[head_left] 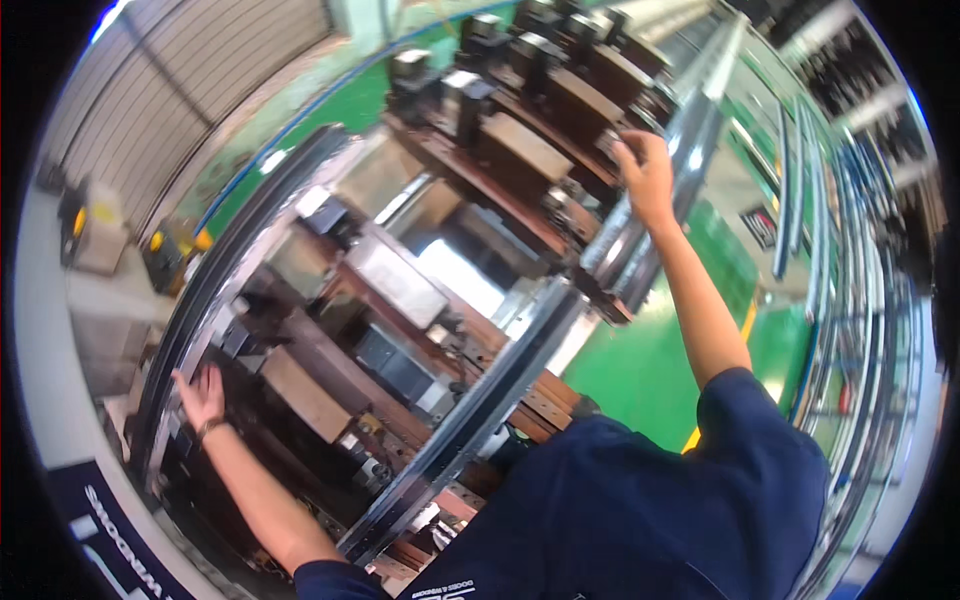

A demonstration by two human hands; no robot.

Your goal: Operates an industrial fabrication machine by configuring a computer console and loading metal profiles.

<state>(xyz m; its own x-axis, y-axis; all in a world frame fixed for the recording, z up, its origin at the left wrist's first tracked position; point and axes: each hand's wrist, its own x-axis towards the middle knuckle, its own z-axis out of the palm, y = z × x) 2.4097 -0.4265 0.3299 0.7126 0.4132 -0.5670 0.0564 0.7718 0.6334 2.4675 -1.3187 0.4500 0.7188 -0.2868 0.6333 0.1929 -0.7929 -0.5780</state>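
Note:
My left hand (203, 398) is beside a long dark profile (240, 235) on the left of the machine. Its thumb and fingers are spread, with nothing held; whether it touches the profile is unclear. A dark band circles that wrist. Farther off to the right, my right hand (648, 178) is raised over a shiny grey profile (690, 150), beside a row of clamps. Its fingers are bent loosely, thumb apart, and nothing shows in them. Between my hands lies a machine bed with brown rails and metal blocks (395, 275). Another dark profile (470, 425) crosses it close to my body.
More clamp blocks (520, 140) stand at the far end of the machine. Long profiles fill a rack (850, 290) on the right, above a green floor (650, 365). A roller shutter (190, 80) is at the upper left, with yellow and black items (175, 250) below it.

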